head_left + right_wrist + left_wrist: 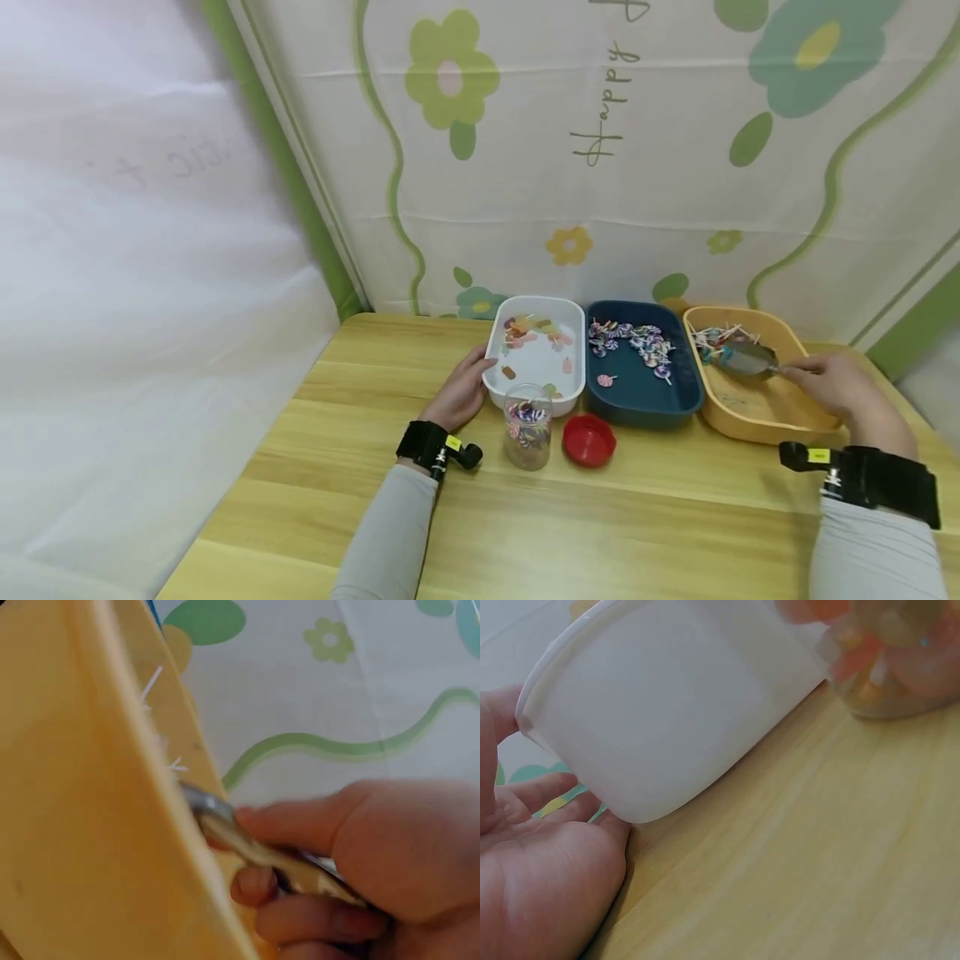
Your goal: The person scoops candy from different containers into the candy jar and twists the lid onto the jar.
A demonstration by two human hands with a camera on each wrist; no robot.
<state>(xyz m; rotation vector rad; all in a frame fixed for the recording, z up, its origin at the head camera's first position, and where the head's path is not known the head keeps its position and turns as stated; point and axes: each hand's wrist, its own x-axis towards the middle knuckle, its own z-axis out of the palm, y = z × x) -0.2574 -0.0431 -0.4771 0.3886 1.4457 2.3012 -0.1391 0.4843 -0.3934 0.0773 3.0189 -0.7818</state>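
My left hand holds the white bin at its left side, the thumb at its rim; in the left wrist view the other fingers lie along its outer wall. The bin holds small coloured popsicle-shaped pieces. With curled fingers my right hand grips the handle of a metal scoop, whose bowl is down in the yellow bin among small lollipops. The yellow wall hides the bowl in the right wrist view. A clear jar, partly filled with small candy pieces, stands upright before the white bin.
Between the white and yellow bins sits a dark blue bin with small swirl lollipops. A red lid lies right of the jar. Behind the wooden table hangs a flower-patterned curtain.
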